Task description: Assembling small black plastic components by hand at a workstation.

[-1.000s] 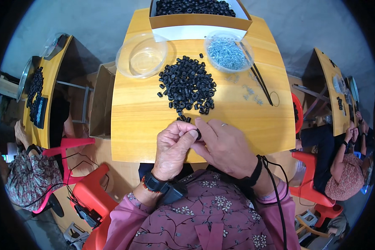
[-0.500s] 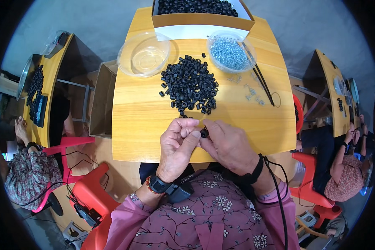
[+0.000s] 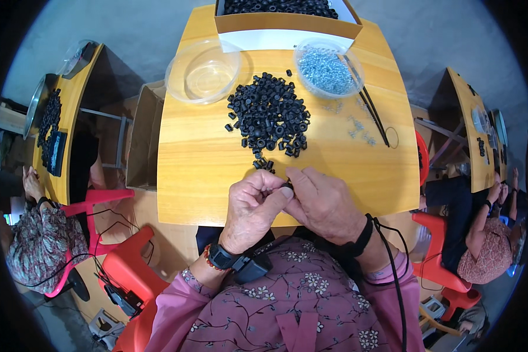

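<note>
Over the near edge of the wooden table, my left hand [image 3: 253, 202] and my right hand [image 3: 324, 200] meet fingertip to fingertip. Between them they pinch a small black cap-like part [image 3: 288, 184], mostly covered by the fingers. Both hands are closed on it. Just beyond the fingers lies a heap of small black hollow parts [image 3: 268, 111], with a few strays [image 3: 263, 165] trailing toward my left hand. To the right of the heap, a clear tub [image 3: 358, 88] holds many tiny bluish clear pieces [image 3: 325, 69].
An open clear tub [image 3: 176, 88] stands back left; behind it a cardboard box [image 3: 287, 22] holds more black parts. Tweezers [image 3: 374, 114], loose clear pieces [image 3: 358, 129] and a thin ring [image 3: 393, 138] lie right. People sit at side tables [image 3: 79, 82]; red stools [image 3: 136, 264] stand below.
My left thumb and fingers have shifted slightly right, toward the right hand, and now cover more of the black part. The whole view has shifted slightly.
</note>
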Available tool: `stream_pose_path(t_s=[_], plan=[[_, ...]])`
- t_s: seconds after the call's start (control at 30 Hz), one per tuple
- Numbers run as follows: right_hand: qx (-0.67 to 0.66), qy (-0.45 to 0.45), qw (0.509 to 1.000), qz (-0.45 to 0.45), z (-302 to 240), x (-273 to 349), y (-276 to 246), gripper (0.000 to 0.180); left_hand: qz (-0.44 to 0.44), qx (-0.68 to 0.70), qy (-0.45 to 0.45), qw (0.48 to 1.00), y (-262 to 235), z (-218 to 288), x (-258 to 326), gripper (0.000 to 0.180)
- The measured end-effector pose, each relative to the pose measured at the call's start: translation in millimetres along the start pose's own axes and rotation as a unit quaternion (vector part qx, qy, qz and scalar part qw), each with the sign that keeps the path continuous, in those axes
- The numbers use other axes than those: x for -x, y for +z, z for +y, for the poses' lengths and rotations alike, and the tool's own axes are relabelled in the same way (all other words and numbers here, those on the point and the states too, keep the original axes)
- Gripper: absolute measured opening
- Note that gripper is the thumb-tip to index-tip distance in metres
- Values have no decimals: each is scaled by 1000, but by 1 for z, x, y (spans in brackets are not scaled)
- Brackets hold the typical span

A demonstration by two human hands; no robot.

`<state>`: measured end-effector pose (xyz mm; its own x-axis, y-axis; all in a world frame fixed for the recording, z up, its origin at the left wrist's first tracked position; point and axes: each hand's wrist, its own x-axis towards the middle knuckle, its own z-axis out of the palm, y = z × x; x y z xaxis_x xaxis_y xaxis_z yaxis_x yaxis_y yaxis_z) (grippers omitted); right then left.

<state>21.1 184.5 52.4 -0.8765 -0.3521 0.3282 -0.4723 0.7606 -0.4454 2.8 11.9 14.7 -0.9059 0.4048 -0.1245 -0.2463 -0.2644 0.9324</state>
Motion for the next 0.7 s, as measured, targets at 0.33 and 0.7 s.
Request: stream_pose_path(t_s=[0.33,0.7], plan=[[26,-33,999,-24,6,5,5,25,8,1,-38,999,5,5,1,4],[-9,11,1000,3,3,10,10,27,-18,17,-9,1000,3,2,-4,3]])
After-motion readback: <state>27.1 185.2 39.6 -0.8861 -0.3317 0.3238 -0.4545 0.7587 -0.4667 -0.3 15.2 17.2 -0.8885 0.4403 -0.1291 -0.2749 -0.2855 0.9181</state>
